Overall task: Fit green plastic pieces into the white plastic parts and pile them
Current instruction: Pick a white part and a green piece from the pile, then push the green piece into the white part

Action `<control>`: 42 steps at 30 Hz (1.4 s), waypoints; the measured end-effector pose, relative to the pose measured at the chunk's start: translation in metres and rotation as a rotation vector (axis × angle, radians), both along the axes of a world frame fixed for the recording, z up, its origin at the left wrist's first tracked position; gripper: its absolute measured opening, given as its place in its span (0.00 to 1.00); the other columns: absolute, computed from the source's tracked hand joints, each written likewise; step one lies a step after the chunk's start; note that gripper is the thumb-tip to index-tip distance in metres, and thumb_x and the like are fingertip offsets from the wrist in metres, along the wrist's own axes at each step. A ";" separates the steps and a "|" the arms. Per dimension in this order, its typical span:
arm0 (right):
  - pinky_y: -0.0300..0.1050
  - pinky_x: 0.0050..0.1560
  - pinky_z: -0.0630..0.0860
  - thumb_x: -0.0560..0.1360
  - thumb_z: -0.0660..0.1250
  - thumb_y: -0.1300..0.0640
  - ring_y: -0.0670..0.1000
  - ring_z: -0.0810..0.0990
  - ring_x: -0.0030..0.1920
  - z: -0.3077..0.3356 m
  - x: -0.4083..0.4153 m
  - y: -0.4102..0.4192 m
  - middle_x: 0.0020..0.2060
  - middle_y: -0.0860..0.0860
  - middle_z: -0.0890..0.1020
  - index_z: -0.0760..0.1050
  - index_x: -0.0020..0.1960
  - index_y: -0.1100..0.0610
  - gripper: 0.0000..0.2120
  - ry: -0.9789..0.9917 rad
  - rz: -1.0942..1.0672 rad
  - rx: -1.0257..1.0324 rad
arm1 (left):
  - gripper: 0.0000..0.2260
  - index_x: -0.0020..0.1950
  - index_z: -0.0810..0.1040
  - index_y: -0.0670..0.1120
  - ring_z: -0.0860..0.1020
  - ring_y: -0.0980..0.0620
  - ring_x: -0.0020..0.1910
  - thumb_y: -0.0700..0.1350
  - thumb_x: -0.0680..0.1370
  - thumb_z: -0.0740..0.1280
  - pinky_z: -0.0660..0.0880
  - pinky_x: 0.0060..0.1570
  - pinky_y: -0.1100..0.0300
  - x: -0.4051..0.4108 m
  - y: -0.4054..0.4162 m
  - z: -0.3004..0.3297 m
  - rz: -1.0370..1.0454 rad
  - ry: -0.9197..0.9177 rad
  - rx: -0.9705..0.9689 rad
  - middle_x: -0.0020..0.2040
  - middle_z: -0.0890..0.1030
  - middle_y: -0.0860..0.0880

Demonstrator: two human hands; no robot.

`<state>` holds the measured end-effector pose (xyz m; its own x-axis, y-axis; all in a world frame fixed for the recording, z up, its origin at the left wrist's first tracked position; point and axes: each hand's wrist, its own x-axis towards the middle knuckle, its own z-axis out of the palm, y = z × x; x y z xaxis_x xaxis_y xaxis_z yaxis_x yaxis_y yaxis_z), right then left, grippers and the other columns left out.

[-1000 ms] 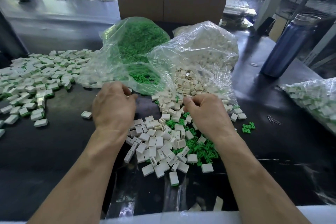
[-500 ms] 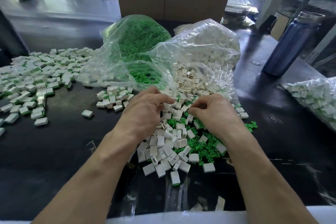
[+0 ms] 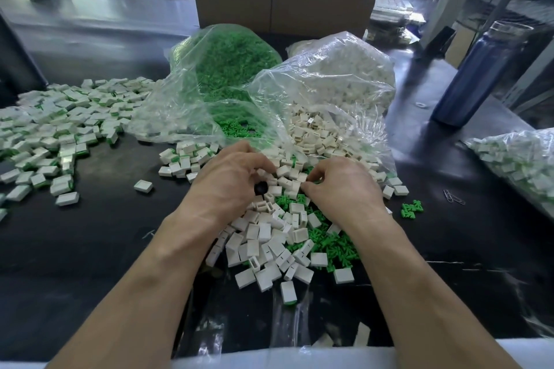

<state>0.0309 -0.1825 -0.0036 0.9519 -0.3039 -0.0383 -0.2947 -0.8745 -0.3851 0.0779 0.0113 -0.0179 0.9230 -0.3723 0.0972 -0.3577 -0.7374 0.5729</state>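
Head view: small white rectangular plastic parts (image 3: 277, 237) are being pinched by both curled hands' fingers, left hand (image 3: 227, 180) and right hand (image 3: 341, 186), over scattered green plastic pieces (image 3: 332, 244).

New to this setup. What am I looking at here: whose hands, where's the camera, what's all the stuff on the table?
No machine here: a person works bare-handed, filmed by one wide-angle camera on their head that looks down at the table. The left hand and right hand meet over a loose heap of white plastic parts mixed with green plastic pieces. Both hands have curled fingers among the parts; what each pinches is too small to tell. Behind are a clear bag of green pieces and a bag of white parts. At far left lies the pile of finished parts. A blue bottle stands at right.
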 end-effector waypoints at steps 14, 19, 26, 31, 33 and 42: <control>0.52 0.54 0.80 0.79 0.71 0.52 0.49 0.79 0.49 -0.002 -0.006 -0.002 0.48 0.45 0.80 0.76 0.47 0.46 0.04 -0.149 0.033 0.215 | 0.07 0.57 0.78 0.56 0.75 0.61 0.52 0.48 0.81 0.72 0.71 0.58 0.63 -0.007 -0.003 0.005 0.031 -0.103 -0.096 0.54 0.75 0.59; 0.35 0.36 0.78 0.80 0.74 0.53 0.43 0.83 0.40 -0.004 -0.006 0.000 0.43 0.45 0.83 0.79 0.50 0.48 0.04 -0.350 0.025 0.593 | 0.08 0.55 0.79 0.53 0.81 0.63 0.40 0.41 0.80 0.72 0.79 0.40 0.69 -0.011 -0.007 0.008 0.047 -0.041 -0.426 0.44 0.80 0.56; 0.40 0.32 0.78 0.80 0.74 0.60 0.49 0.83 0.36 -0.005 -0.005 0.004 0.39 0.52 0.86 0.83 0.55 0.54 0.05 -0.483 0.115 1.023 | 0.09 0.52 0.84 0.53 0.82 0.55 0.43 0.39 0.78 0.75 0.86 0.46 0.43 -0.012 -0.011 0.009 0.003 0.227 -0.844 0.44 0.84 0.55; 0.50 0.31 0.78 0.80 0.73 0.63 0.56 0.81 0.37 -0.007 -0.004 0.008 0.40 0.54 0.86 0.83 0.56 0.57 0.06 -0.529 0.159 1.162 | 0.10 0.51 0.84 0.51 0.86 0.49 0.46 0.46 0.70 0.75 0.83 0.44 0.49 -0.011 -0.011 0.010 -0.006 0.353 -1.014 0.48 0.88 0.47; 0.44 0.30 0.78 0.79 0.73 0.65 0.53 0.83 0.36 -0.007 -0.004 0.010 0.39 0.53 0.86 0.83 0.56 0.59 0.06 -0.541 0.173 1.192 | 0.11 0.53 0.82 0.46 0.86 0.50 0.43 0.43 0.72 0.74 0.82 0.40 0.53 -0.011 -0.013 0.011 -0.011 0.363 -1.021 0.48 0.88 0.46; 0.41 0.30 0.78 0.79 0.73 0.67 0.51 0.83 0.37 -0.004 -0.006 0.012 0.39 0.53 0.86 0.82 0.56 0.61 0.06 -0.548 0.192 1.205 | 0.08 0.53 0.81 0.45 0.80 0.49 0.38 0.35 0.78 0.74 0.76 0.41 0.47 -0.012 -0.015 0.010 -0.026 0.328 -0.987 0.43 0.86 0.46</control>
<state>0.0248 -0.1700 -0.0081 0.9542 -0.2113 0.2120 0.2336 0.0830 -0.9688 0.0655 -0.0035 -0.0078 0.9521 -0.2834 0.1152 -0.0848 0.1173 0.9895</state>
